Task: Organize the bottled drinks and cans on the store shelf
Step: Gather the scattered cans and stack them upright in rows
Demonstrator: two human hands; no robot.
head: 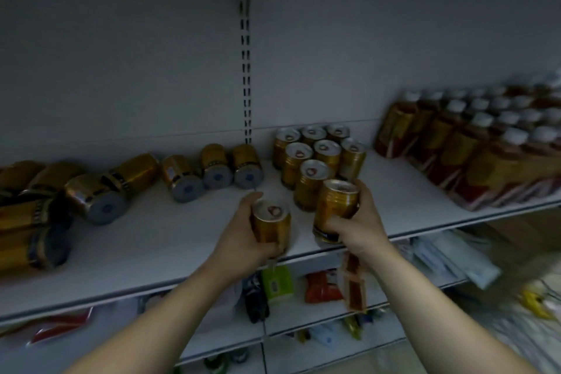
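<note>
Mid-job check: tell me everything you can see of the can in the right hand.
This can is gold and metal-looking, with a silvery lid, a reddish pull tab and a dark band near its base. It is upright, leaning slightly, over the front of the shelf, just before the standing cans. The right hand grips its lower side and back. The other can, held by the left hand, is apart from it. Whether its base touches the shelf is hidden.

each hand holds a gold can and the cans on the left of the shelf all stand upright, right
No. The head view shows the left cans lying on their sides. The left hand does hold a gold can, the right hand a second can.
</note>
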